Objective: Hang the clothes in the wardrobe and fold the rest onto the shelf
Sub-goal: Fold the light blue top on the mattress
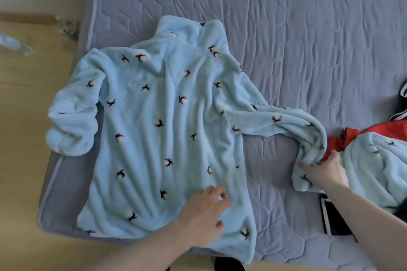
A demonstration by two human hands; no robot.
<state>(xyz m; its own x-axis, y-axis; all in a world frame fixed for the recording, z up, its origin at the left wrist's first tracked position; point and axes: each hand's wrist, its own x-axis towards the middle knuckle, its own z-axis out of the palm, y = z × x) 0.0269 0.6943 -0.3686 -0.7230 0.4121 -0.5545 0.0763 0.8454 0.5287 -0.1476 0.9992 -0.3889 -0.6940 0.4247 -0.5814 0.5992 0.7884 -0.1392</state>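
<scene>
Item: pale blue fleece top (167, 121), plush, bird-printed, lying flat on the quilted grey mattress (308, 50). Folding step is proceeding. Left hand (204, 215) is pressing the hem, fingers relaxed; right hand (323, 171) is pinching the sleeve cuff (306, 178). Next, likely: drawing the sleeve across the body.

Fluffy pale-blue fleece top (167, 121) scattered with dark bird-like motifs and white dots; grey-blue hexagon-quilted mattress (308, 39); bright red cloth (374, 132); tan wooden floor (24, 116).
</scene>
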